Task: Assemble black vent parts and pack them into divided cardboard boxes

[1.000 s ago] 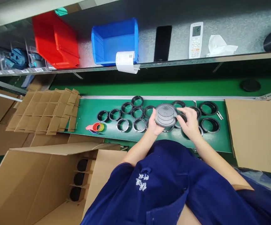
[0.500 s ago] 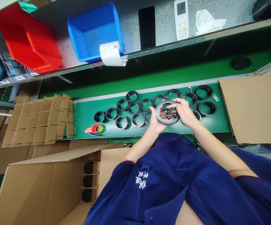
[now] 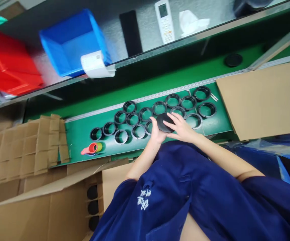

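Both hands hold a round black air vent above the front edge of the green workbench. Its upper face looks solid and dark, with no gaps between slats visible. My left hand is closed around its left and lower side, thumb pointing up. From the right, my right hand grips it, fingers spread across the face. Beyond the hands, several black rings stand in loose rows on the bench. A red and yellow tape roll holder lies at the left.
A cardboard divider grid sits left, above an open carton containing black round pieces. A cardboard sheet covers the right end. The overhead shelf carries a blue bin, red bin, phone and remote.
The vent's open slats showed before; now its face appears solid. My right fingers have moved from the slats to lie across that face. The view has shifted and tilted.
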`<state>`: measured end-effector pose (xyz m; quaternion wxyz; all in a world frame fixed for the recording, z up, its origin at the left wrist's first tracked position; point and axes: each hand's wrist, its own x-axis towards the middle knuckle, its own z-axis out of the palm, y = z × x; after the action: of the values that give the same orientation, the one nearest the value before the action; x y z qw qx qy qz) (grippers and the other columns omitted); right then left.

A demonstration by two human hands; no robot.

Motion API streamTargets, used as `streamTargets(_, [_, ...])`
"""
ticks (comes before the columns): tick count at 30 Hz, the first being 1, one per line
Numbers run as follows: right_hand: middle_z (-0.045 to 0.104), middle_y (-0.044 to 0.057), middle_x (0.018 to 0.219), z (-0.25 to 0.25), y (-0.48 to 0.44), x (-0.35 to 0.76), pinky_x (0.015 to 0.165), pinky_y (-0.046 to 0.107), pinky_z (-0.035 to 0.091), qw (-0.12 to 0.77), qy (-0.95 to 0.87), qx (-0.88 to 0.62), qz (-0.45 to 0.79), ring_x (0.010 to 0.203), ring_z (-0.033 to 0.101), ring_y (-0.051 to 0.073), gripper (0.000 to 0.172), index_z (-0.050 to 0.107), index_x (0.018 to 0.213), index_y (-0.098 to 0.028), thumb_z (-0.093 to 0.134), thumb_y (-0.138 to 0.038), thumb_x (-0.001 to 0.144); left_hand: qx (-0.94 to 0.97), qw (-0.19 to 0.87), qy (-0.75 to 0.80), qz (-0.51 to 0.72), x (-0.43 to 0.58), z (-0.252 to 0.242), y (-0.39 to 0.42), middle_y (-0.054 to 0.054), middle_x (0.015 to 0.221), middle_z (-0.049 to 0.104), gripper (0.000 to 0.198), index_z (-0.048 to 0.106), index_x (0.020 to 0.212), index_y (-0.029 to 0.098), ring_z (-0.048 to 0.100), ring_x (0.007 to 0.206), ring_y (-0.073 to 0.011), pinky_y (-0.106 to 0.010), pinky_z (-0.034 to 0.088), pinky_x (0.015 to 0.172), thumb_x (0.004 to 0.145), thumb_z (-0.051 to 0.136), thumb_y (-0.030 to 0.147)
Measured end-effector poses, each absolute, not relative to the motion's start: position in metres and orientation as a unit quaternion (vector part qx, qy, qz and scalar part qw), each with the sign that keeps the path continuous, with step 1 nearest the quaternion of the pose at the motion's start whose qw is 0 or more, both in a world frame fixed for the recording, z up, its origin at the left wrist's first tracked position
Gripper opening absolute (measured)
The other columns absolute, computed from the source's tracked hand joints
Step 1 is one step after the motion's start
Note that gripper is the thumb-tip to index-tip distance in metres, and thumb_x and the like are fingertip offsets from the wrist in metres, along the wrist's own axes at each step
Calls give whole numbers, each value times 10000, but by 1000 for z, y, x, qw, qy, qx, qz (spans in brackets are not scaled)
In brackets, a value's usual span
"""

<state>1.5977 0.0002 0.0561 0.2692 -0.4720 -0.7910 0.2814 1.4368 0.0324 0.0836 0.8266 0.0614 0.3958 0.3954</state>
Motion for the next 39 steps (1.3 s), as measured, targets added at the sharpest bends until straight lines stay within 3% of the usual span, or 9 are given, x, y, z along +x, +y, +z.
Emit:
streamTargets(2, [176,176,1708,45,-4,1594,1244,655,220,233,-783,-492,300,1570,109,433,968,309,1657,-226,603,-746,896,81,833,412,361,1441,76,30,-180,1403,664,846,576,1472,152,534,1424,-322,-499,457,1182,982,272,769])
streamTargets(5, [238,191,1649,25,2,1600,1198,625,324,228,-743,-524,348,1517,232,426,1141,184,1684,-266,711,-748,794,100,845,426,308,1449,67,30,-174,1450,631,818,505,1541,214,543,1414,-330,-534,468,1168,978,286,766])
streamTargets(10, [341,239,1512,-25,35,1671,1125,632,351,240,-577,-744,237,1364,366,458,1093,333,1615,-201,740,-709,736,140,816,490,274,1445,61,38,-170,1567,515,769,334,1617,325,504,1452,-320,-599,453,1148,981,313,756])
streamTargets(17, [270,298,1571,-88,44,1767,1123,664,269,141,-460,-860,167,1373,335,481,1091,325,1598,-137,714,-720,762,112,778,538,304,1420,51,39,-218,1498,570,643,512,1484,167,619,1328,-305,-471,490,1138,1029,426,614])
streamTargets(21, [184,318,1641,-89,50,1772,1155,749,142,133,-467,-853,192,1482,201,506,1065,297,1616,-100,625,-742,832,62,755,567,322,1408,42,37,-228,1405,635,575,566,1421,133,660,1264,-295,-453,517,1102,1037,472,550])
streamTargets(26, [58,261,1715,-77,70,1766,1223,716,53,226,-461,-854,78,1587,22,399,806,196,1655,-65,296,-569,1033,31,721,613,320,1400,36,43,-212,1273,704,498,613,1326,84,707,1167,-273,-406,559,1041,1060,449,472])
streamTargets(33, [253,316,1651,-89,87,1767,1200,759,89,237,-432,-859,137,1548,193,417,744,375,1555,-3,366,-497,1000,-11,675,666,316,1416,36,72,-110,966,752,278,665,1109,114,758,864,-173,-286,629,818,1070,458,296])
streamTargets(36, [342,300,1607,-80,149,1825,1185,774,120,369,-345,-851,141,1510,232,435,671,528,1430,-58,450,-528,958,-11,672,680,292,1431,37,85,-81,883,740,189,674,1024,125,747,760,-146,-243,623,732,1043,507,213])
streamTargets(39, [607,257,1294,-66,228,1907,1169,681,305,535,-289,-761,229,1353,452,382,520,652,1122,-101,460,-551,945,-4,673,688,273,1445,36,98,-90,898,750,130,687,1010,133,756,767,-157,-235,621,711,1004,560,159])
